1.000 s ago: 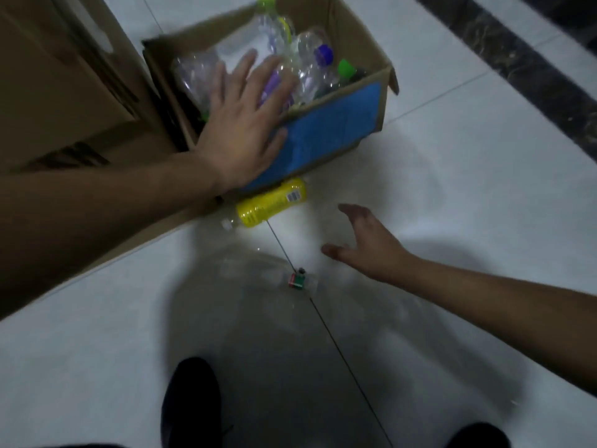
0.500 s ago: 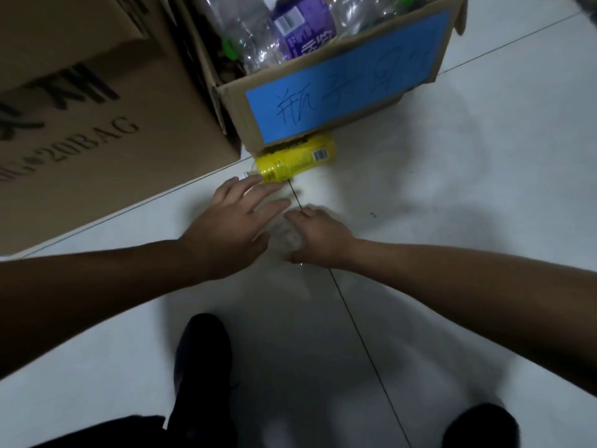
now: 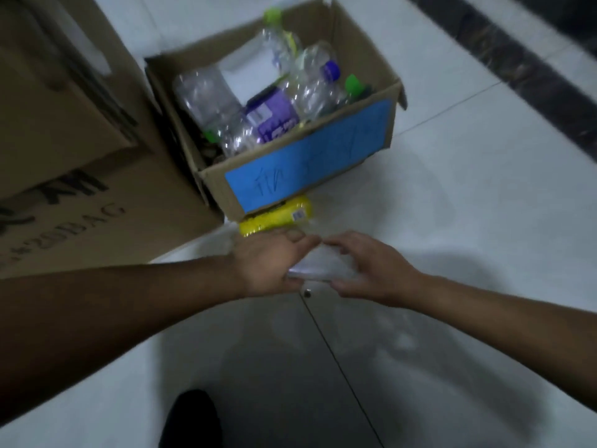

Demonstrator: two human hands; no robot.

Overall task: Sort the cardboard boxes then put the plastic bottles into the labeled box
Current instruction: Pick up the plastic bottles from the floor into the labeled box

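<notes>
An open cardboard box (image 3: pixel 392 101) with a blue handwritten label (image 3: pixel 307 163) on its front stands on the floor and holds several plastic bottles (image 3: pixel 274 101). A yellow bottle (image 3: pixel 277 216) lies on the floor against the box's front. Just in front of it, my left hand (image 3: pixel 271 263) and my right hand (image 3: pixel 371 270) both grip a clear plastic bottle (image 3: pixel 319 266) from either side, a little above the floor. The image is blurred and the clear bottle is hard to make out.
Large brown cardboard boxes (image 3: pixel 64 140) with black print stand to the left, touching the labeled box. White tiled floor (image 3: pixel 468 205) spreads to the right, with a dark stone strip (image 3: pixel 533 69) at the far right. My dark shoe (image 3: pixel 190 418) is at the bottom.
My left hand left the box and came down to the floor. Both hands closed on the clear bottle and have lifted it slightly toward the box. The camera tilted up.
</notes>
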